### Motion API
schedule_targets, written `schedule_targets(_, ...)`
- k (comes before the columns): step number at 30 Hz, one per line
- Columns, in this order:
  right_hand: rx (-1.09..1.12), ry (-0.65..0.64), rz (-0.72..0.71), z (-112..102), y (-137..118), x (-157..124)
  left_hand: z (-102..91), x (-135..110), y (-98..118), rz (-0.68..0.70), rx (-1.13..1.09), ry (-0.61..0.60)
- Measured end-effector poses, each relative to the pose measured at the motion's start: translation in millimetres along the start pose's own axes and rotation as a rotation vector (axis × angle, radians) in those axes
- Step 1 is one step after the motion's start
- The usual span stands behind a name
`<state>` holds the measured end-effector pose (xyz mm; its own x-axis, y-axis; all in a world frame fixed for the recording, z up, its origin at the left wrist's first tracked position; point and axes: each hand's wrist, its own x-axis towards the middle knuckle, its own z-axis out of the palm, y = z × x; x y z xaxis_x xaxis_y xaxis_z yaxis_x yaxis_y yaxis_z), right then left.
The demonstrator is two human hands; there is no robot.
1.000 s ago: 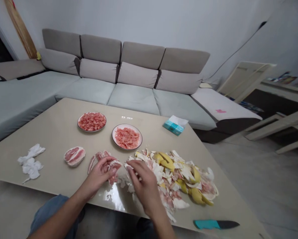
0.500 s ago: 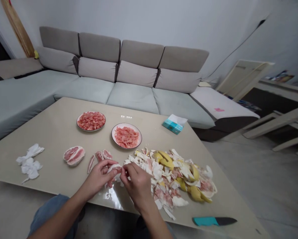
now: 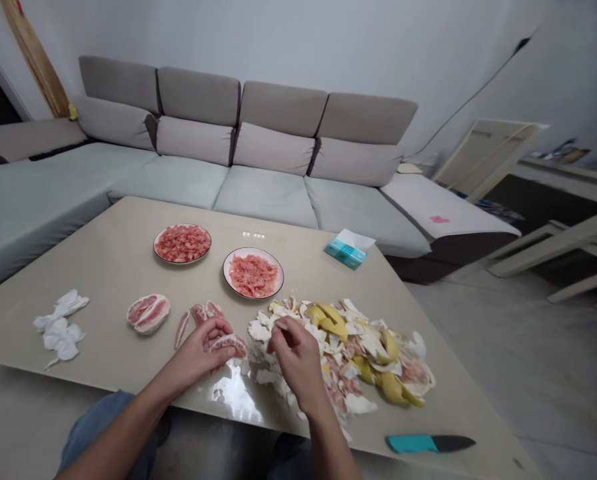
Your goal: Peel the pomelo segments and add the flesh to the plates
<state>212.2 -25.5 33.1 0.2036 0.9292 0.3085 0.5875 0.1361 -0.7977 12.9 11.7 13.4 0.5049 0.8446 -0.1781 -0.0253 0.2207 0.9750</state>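
Left hand (image 3: pixel 201 350) and right hand (image 3: pixel 298 357) are both raised over the near edge of the table (image 3: pixel 103 267), apart from each other. Curled partly closed, the left has a pink citrus segment (image 3: pixel 232 343) between its thumb and fingers, with bits of white pith on it; the segment's free end points toward the right hand. On the right, the fingers are bent in toward the thumb above the near side of the peel heap; whether they pinch a scrap is too small to tell. Just beyond the left hand lie more segments (image 3: pixel 206 312), partly hidden by it. To their left sits a larger piece of peeled fruit (image 3: pixel 148 315), and farther left are crumpled white tissues (image 3: pixel 61 327). The peel heap (image 3: pixel 368 347), a mix of yellow rind, white pith and pinkish membrane, spreads under and to the right of the right hand. Nearer the table's front edge, a knife (image 3: pixel 431 444) with a teal handle lies with its dark blade pointing right. Past the hands stand a nearer plate (image 3: pixel 272 260) and a farther plate (image 3: pixel 181 263), both bearing pink pulp; a teal tissue box (image 3: pixel 347 252) rests to their right. Behind the table runs a sofa (image 3: pixel 263 193).
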Motion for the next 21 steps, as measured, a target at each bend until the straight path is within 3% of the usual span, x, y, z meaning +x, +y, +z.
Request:
schedule_targets(6, -0.549, 0.000, 0.109, -25.7, 33.1, 5.2, -1.8, 0.0, 2.6, 0.074, -0.003, 0.034)
schedule_targets(9, -0.689, 0.037, 0.098, -33.4, 42.4, 5.5, -2.4, -1.0, 4.6, 0.137, 0.084, 0.105)
schedule_targets(11, -0.636, 0.051, 0.081, -34.0, 39.1, 4.0, -2.4, -1.7, 5.1, 0.146, 0.107, 0.133)
schedule_targets(13, -0.437, 0.016, 0.045, -31.0, 27.8, 0.6, -2.3, -2.1, 4.5, 0.117, 0.068, 0.133)
schedule_targets(17, 0.030, -0.306, 0.011, -17.0, -5.3, -10.4, -2.7, -1.9, 2.2, 0.109, -0.034, 0.115)
schedule_targets(19, 0.069, -0.374, -0.022, -8.7, -18.4, -15.7, -3.7, -1.6, 1.8, 0.129, -0.027, 0.120)
schedule_targets(21, 0.035, -0.362, -0.082, -2.4, -25.9, -19.4, -5.5, -1.7, 2.4, 0.134, -0.001, 0.119)
